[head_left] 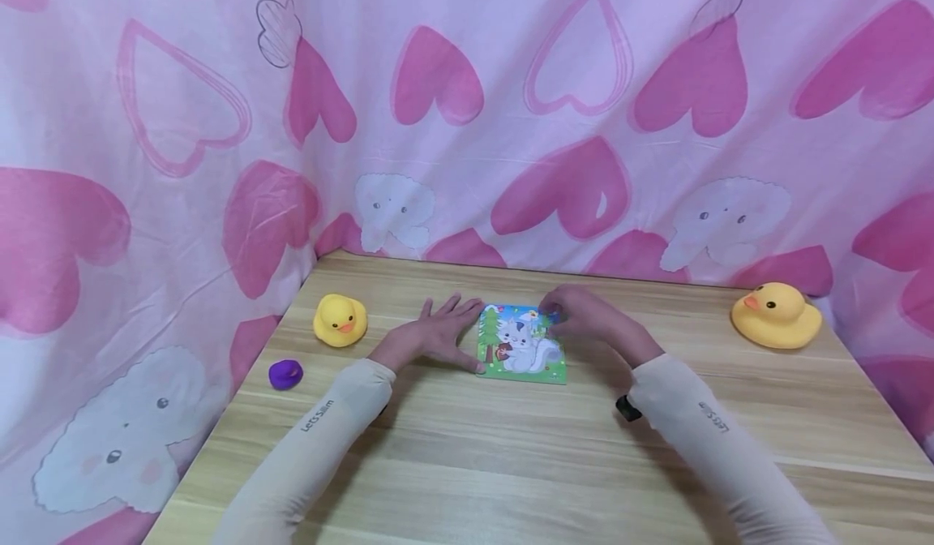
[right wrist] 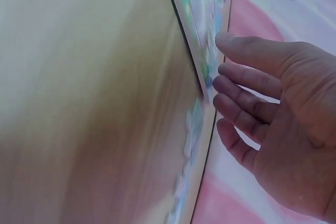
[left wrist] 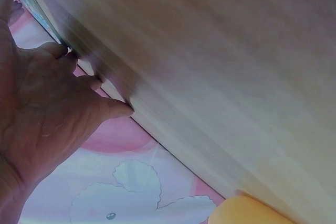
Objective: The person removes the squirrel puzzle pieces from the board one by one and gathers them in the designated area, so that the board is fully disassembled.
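Note:
A square squirrel picture puzzle (head_left: 521,354) lies on the wooden table between both hands. My left hand (head_left: 436,336) has its fingers spread, with the thumb at the puzzle's near left corner and a fingertip at the far left one. My right hand (head_left: 584,318) is over the far right corner, its fingers softly bent. In the right wrist view, a gap shows between thumb and fingers, with nothing visible in it. Several pale, notched puzzle pieces (right wrist: 188,142) lie on the table past the puzzle's corner there; the right hand and forearm hide that area in the head view.
At the table's left are a yellow rubber duck (head_left: 340,322) and a small purple duck (head_left: 285,375). A larger yellow duck (head_left: 777,316) sits at the far right. Behind the table (head_left: 481,464) hangs a pink heart-patterned curtain (head_left: 467,156).

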Demonstrator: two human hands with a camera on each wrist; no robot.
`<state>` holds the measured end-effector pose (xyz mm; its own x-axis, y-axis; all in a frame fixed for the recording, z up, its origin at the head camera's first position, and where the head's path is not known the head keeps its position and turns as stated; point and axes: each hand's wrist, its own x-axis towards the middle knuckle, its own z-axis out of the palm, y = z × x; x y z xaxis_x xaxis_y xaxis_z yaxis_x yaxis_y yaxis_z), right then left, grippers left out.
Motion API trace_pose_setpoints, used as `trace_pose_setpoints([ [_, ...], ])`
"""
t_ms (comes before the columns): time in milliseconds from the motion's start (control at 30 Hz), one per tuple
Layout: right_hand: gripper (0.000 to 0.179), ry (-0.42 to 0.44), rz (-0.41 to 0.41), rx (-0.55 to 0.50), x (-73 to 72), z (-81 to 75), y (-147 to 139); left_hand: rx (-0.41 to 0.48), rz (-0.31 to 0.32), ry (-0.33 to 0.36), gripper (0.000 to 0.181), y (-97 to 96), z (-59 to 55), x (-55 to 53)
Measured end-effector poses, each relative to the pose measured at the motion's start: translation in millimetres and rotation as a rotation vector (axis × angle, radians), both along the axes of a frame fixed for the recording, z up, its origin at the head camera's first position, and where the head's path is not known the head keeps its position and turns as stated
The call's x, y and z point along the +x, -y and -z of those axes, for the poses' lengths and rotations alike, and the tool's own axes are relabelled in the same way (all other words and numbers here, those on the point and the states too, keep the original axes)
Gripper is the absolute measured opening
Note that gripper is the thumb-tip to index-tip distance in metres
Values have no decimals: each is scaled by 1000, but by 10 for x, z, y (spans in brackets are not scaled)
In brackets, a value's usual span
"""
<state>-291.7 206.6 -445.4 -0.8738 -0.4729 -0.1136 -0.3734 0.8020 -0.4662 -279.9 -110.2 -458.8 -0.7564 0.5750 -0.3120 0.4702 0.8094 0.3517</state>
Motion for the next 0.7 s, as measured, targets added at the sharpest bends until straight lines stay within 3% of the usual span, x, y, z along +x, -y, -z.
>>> trace_pose_setpoints([
  [367, 46, 8, 68, 97, 48, 43, 88, 6, 9, 2, 124, -7, 26, 3],
  [533, 52, 9, 46, 98, 58, 8, 77, 2, 9, -5, 124, -8, 24, 1],
  [700, 46, 13, 32, 76, 42, -20, 105, 0, 0, -5, 123, 9, 15, 2],
])
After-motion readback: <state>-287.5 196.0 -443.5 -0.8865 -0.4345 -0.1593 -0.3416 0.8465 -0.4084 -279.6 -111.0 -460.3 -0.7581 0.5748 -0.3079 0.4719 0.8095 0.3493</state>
